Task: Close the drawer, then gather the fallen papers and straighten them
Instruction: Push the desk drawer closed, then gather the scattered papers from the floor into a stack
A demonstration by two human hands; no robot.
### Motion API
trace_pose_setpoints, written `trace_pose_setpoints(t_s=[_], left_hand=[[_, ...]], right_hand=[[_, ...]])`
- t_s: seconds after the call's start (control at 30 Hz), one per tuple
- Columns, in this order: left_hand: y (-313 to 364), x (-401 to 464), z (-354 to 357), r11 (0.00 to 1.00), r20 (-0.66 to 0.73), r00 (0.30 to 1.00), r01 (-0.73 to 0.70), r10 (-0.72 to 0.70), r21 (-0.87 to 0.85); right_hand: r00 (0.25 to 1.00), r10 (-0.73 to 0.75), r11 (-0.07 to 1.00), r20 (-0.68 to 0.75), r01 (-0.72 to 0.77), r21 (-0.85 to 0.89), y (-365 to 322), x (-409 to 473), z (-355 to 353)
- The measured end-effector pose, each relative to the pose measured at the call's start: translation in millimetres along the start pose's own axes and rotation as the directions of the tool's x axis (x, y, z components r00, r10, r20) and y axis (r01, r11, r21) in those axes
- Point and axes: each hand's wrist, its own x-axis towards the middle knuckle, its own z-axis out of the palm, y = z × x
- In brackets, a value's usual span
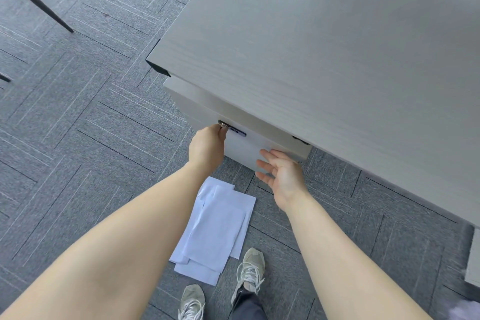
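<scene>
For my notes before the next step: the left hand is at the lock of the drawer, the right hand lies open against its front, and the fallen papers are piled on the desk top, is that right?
Not quite. The head view shows the papers lying on the carpet in front of the shoes, not on the desk top. The rest stands: the left hand is at the lock of the drawer, and the right hand lies open against its front.

Carpet left of drawer unit open, free passage. Desk top overhangs the drawer front, blocking approach from above. Papers cover floor between shoes and unit.
</scene>
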Motion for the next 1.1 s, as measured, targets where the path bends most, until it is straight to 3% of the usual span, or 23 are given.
trace_pose_setpoints(t_s=[0.17,0.3,0.37,0.63,0.87,1.1], left_hand=[[-8,4,1,0.986,0.137,0.988,0.096,-0.078,-0.134],[-39,-31,-14,0.967,0.218,0.967,0.174,-0.133,-0.183],[-78,-66,-24,0.973,0.254,0.958,0.173,-0.130,-0.154],[-317,-142,-1,0.879,0.446,0.806,0.469,-0.388,-0.083],[-497,-109,144,0.819,0.439,0.763,0.566,-0.475,-0.098],[-603,-25,272,0.875,0.198,0.856,0.485,-0.477,0.008]], right_hand=[[1.000,-0.021,0.999,-0.012,0.021,-0.047,3,-7,5],[0.996,-0.033,0.981,-0.077,0.017,-0.192,27,-30,11],[0.995,-0.014,0.968,-0.094,-0.010,-0.252,53,-51,15],[0.969,0.137,0.866,-0.207,-0.219,-0.450,233,-53,24],[0.936,0.131,0.735,-0.328,-0.313,-0.601,431,75,-33],[0.878,-0.029,0.623,-0.477,-0.358,-0.696,551,214,-110]])
